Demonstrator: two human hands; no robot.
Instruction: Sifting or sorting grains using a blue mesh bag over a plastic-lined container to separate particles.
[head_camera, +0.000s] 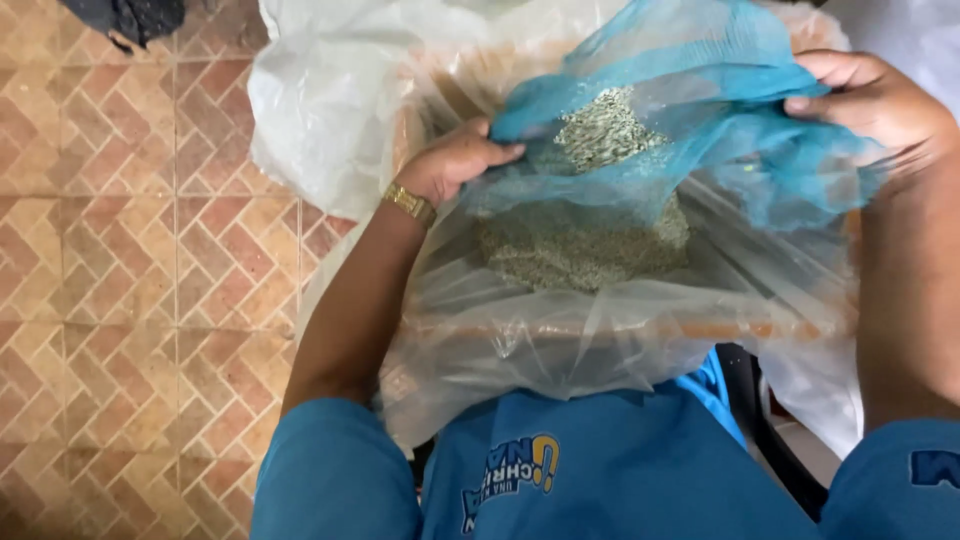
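The person holds a blue net over a big clear plastic bag. The left hand has its grip pinching the net's left edge. The right hand has its grip pinching the right edge. A heap of small green-grey grains already lies in the bag. More grains sit in the net, not yet through.

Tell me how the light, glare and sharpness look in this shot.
Head view: soft, even daylight with no hard shadows; pale glare washes out the clear plastic bag at upper left; the blue mesh and grain pile look slightly soft; the left hand and right hand are clear enough; the tiled floor is evenly lit.
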